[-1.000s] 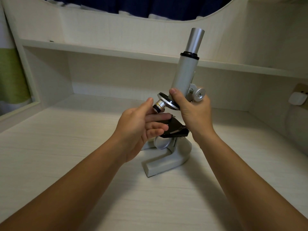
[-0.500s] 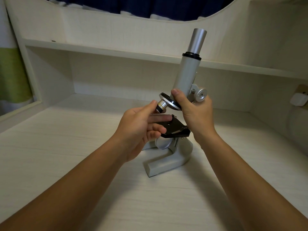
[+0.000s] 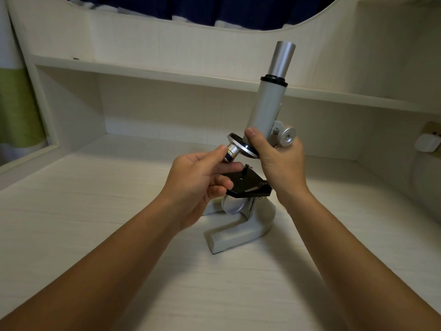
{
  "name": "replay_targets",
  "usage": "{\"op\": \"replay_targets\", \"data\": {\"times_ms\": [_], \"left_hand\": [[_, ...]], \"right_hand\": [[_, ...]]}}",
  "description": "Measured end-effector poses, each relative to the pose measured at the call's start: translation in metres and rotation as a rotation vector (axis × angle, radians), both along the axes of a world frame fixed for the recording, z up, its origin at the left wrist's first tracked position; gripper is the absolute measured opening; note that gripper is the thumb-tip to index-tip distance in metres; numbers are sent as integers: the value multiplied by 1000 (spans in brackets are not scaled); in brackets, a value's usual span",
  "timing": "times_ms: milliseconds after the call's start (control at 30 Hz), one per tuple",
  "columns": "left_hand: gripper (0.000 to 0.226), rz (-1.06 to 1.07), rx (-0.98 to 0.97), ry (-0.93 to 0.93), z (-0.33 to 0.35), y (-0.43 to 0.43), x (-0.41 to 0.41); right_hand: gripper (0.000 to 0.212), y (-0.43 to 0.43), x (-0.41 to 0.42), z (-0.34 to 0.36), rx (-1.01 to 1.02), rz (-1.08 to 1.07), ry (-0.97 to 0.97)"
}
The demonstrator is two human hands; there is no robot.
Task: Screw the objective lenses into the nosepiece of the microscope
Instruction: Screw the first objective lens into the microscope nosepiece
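Note:
A grey microscope (image 3: pixel 265 111) stands tilted on the pale desk, its eyepiece tube leaning up to the right. A small silver and black objective lens (image 3: pixel 232 152) sits in the round nosepiece (image 3: pixel 241 145) above the black stage (image 3: pixel 248 185). My left hand (image 3: pixel 198 182) pinches the lens between thumb and forefinger. My right hand (image 3: pixel 279 163) wraps the microscope arm just below the focus knob (image 3: pixel 288 136), thumb pressed at the base of the tube beside the nosepiece.
The desk (image 3: pixel 71 211) is a pale wood-grain surface inside a shelf unit, with a shelf board (image 3: pixel 143 72) behind the microscope. A white plug (image 3: pixel 427 143) sits on the right wall. A green and white curtain (image 3: pixel 14 111) hangs at the left.
My left thumb and forefinger have closed more tightly round the lens and turned on it. The right hand keeps its hold on the microscope. The view shifted slightly.

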State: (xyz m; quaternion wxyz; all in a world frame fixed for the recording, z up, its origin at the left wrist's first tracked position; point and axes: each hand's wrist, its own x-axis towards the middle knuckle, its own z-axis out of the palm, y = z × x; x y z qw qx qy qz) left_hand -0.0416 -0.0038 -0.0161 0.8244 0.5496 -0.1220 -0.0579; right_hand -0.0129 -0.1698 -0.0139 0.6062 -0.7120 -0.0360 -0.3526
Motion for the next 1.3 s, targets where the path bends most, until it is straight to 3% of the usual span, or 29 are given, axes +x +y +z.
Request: {"op": "replay_targets", "data": {"times_ms": [200,333,467,733,900,1167,1300], "left_hand": [[25,18,6,-33,1,2,-1],[41,-78,40,38,2,-2,-3],[24,-26,49,-47,0,1,-1],[35,-73,11,34,5,0,-4],[21,-16,-3,-19,2,3,-1],[31,-46,-16,16,2,1,1],[24,-21,-7,-25,-1,4,3]], "right_hand": [[78,-1,0,-1,4,6,-6],[77,-1,0,-1,4,7,-2],[79,-1,0,-1,-8,4,-4],[81,-1,-1,0,-13,5,10],[83,-1,-1,0,-9,12,5],[80,-1,-1,1,-11,11,-2],[81,0,-1,0,-4,10,-11]]}}
